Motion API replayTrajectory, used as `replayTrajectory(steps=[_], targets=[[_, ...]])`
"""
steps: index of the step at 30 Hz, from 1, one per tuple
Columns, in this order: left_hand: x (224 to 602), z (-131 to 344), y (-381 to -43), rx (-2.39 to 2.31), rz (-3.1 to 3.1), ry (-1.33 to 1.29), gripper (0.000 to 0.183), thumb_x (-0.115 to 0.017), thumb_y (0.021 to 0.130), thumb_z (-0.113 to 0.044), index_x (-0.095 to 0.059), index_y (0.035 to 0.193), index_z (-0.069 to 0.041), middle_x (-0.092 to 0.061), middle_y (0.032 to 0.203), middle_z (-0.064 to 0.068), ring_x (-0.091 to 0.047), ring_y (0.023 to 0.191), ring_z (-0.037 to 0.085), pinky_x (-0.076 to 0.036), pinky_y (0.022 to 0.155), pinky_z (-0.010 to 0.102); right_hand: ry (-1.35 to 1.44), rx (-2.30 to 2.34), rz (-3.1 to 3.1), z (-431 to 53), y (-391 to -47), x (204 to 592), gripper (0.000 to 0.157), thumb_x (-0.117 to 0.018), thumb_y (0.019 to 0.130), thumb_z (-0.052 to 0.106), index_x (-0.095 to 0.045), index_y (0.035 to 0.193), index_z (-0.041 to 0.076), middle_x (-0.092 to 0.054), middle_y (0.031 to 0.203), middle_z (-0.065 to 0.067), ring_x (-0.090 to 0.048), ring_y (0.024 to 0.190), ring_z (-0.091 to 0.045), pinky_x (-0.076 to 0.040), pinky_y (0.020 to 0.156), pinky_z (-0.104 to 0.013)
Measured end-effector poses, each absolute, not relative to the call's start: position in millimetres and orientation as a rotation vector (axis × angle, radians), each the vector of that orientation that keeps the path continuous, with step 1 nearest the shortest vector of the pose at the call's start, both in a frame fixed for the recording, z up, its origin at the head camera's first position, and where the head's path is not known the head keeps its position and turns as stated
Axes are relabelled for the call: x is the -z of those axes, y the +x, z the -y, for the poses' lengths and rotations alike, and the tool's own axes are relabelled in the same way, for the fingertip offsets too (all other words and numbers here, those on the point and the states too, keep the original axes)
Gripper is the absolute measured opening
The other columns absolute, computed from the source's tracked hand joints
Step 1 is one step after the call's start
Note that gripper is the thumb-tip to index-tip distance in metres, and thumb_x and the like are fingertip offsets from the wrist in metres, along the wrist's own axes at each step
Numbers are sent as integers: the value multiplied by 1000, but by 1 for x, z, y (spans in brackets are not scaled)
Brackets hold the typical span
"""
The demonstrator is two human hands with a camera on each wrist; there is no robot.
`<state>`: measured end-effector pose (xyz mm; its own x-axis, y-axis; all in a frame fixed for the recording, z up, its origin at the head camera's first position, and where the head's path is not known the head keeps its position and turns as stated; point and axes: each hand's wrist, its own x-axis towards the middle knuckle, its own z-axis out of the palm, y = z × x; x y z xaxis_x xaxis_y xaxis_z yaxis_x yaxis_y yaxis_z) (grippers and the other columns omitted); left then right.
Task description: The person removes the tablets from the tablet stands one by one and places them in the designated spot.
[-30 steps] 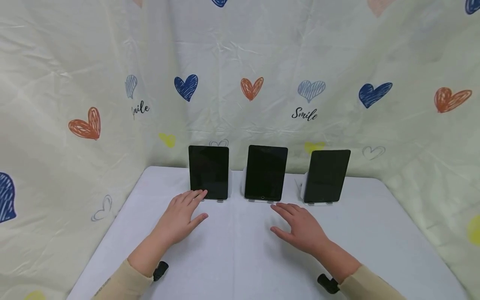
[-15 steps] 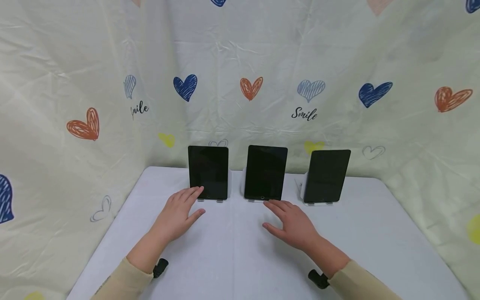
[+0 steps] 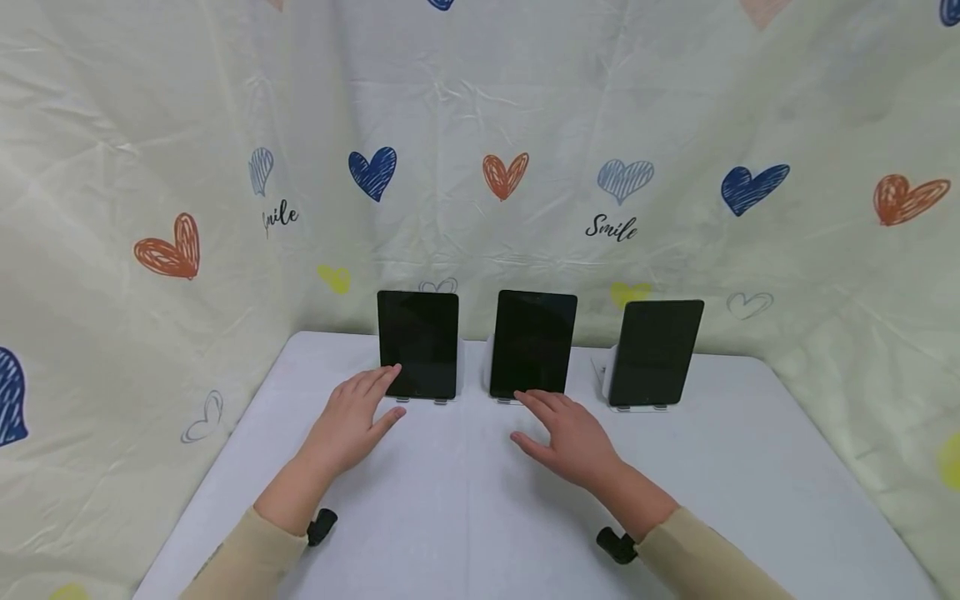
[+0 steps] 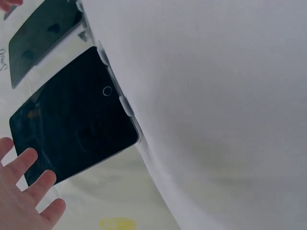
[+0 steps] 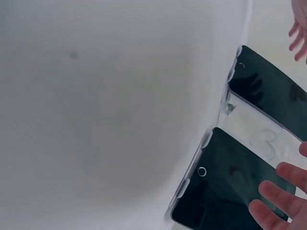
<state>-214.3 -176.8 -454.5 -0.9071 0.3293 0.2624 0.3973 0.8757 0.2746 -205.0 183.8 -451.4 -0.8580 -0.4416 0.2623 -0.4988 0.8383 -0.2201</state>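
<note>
Three dark-screened tablets stand propped in a row on clear stands: a left tablet, a middle tablet and a right tablet. My left hand hovers in front of the left tablet's lower left corner, fingers extended, holding nothing. In front of the middle tablet's bottom edge is my right hand, its fingers also spread and holding nothing. The left wrist view shows fingers overlapping the left tablet; fingers overlap the middle tablet in the right wrist view. I cannot tell if either hand touches a screen.
A white-covered table bears the stands. Behind it and at the sides hangs a pale curtain printed with hearts and "Smile". Black wrist cameras show below both wrists, the left camera and the right camera.
My right hand has moved left and slightly forward, from between the middle and right tablets to before the middle one. My left hand has shifted slightly left and forward. The tablets stay put.
</note>
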Motion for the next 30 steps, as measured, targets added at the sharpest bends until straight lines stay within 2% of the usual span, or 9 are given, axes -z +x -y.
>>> replayTrajectory(steps=[14,30], targets=[[454,184,-224,543,2843,-527,70,-50,101,-50,-28,158,-16,-38,154,13,-34,140,36,-25,112,57,653,-486,2846,-164,-218,445,63,-56,95,58,-49,147,24,-55,141,-4,-50,129,-27,-45,101,-49],[460,197,-237,611,2817,-485,70,-41,102,-56,-26,158,-17,-40,152,15,-34,139,37,-24,111,58,495,-597,2902,-137,-237,448,62,-58,94,58,-51,146,23,-53,143,-5,-48,131,-27,-46,101,-49]])
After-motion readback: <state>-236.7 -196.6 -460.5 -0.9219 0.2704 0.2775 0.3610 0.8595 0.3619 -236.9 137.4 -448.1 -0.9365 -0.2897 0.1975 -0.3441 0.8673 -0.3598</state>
